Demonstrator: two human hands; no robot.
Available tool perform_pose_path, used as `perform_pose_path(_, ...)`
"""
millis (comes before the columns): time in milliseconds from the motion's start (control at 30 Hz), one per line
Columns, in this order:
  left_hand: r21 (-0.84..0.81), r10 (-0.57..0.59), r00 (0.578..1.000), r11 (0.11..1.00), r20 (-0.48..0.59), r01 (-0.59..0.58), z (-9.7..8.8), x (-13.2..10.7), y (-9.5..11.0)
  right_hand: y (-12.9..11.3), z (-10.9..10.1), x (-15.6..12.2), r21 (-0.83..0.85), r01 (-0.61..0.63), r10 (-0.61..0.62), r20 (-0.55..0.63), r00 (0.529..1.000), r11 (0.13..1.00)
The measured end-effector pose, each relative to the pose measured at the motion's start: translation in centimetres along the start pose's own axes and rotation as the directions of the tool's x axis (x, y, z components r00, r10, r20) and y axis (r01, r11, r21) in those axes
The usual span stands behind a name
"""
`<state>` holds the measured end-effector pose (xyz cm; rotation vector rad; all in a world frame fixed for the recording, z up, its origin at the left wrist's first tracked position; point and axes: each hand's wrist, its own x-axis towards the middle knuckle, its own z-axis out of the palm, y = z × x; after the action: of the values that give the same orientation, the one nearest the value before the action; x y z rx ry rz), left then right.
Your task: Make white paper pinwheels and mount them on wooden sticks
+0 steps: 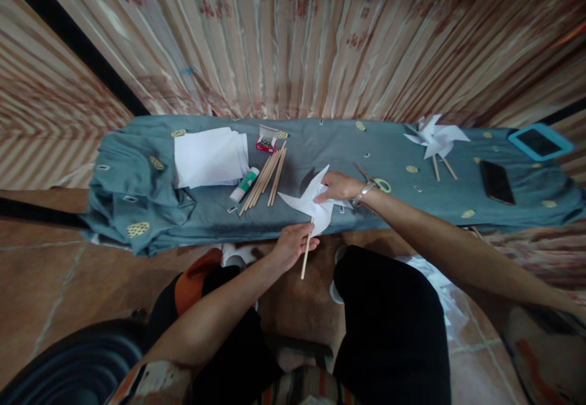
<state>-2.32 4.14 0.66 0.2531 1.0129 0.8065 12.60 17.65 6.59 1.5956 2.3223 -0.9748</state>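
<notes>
A white paper pinwheel (pixel 323 215) on a thin wooden stick (pixel 304 263) is held between my two hands, over the near edge of the cloth-covered table. My left hand (pixel 293 245) is closed on the stick just below the paper blades. From the right, my right hand (pixel 337 186) grips the pinwheel's paper near its centre; its fingertips are partly hidden by the blades. Scissors (pixel 382 185) with a light green handle lie just beyond my right wrist. Several loose wooden sticks (pixel 262 179) lie to the left of the pinwheel, next to a glue stick (pixel 244 185).
A stack of white paper (pixel 208 158) and an open red box of pins (pixel 266 141) lie on the left of the table (pixel 320 133). At the right are finished pinwheels (pixel 434 138), a dark phone (pixel 497 182) and a blue-framed tablet (pixel 540 141). White paper scraps (pixel 439 289) lie on the floor.
</notes>
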Motion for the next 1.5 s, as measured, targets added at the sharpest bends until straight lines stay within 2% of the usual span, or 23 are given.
perform_pose_path(267, 0.000, -0.003, 1.000, 1.000, 0.001, 0.003, -0.1, 0.0, 0.0, 0.2, -0.1, 0.3, -0.030, 0.040, -0.039, 0.017, 0.999, 0.999)
perform_pose_path(600, -0.006, -0.012, 1.000, 1.000, -0.011, 0.011, 0.2, -0.3, 0.3, 0.8, -0.5, 0.5, 0.062, 0.115, -0.120, 0.088, 0.989, 0.991)
perform_pose_path(767, -0.006, -0.018, 1.000, 1.000, -0.021, 0.018, 0.2, -0.2, 0.2, 0.5, -0.4, 0.5, -0.040, 0.091, -0.088, 0.057, 0.994, 0.995)
perform_pose_path(1100, -0.016, -0.021, 0.999, 1.000, -0.031, 0.020, 0.3, 0.1, 0.1, -1.4, -0.9, 0.0, -0.231, -0.012, 0.038, 0.106, 0.994, 0.973)
perform_pose_path(1233, 0.001, -0.015, 1.000, 1.000, -0.025, 0.015, 0.3, 0.3, -0.1, -1.5, -1.0, 0.1, -0.258, 0.019, 0.015, 0.131, 0.991, 0.966)
perform_pose_path(1500, 0.000, 0.022, 0.997, 1.000, 0.073, -0.023, 0.1, 0.8, -0.2, -1.6, -1.0, -0.1, -0.275, 0.031, 0.003, 0.123, 0.992, 0.961)
